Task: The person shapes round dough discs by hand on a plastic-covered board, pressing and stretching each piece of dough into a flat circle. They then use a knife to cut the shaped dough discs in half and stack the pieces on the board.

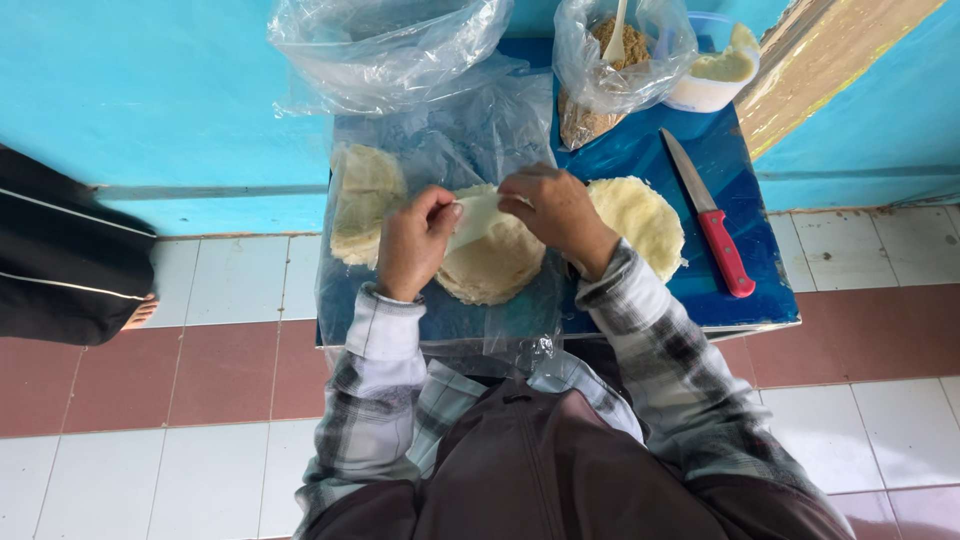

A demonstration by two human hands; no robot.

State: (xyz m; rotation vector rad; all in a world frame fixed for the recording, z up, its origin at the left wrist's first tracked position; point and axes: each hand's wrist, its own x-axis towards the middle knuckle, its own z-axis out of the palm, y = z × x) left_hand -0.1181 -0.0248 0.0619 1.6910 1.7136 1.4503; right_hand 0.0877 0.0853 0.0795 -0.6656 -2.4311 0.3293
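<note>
Two hands | left hand point(412, 245), right hand point(556, 212) fingers seemingly pinched on dough sheet point(478, 215) between them

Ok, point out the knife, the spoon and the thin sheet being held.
knife point(722, 250): head view, on its red handle.
spoon point(615, 40): head view, on its pale handle.
sheet point(478, 213): head view, on its middle between both hands.
</note>
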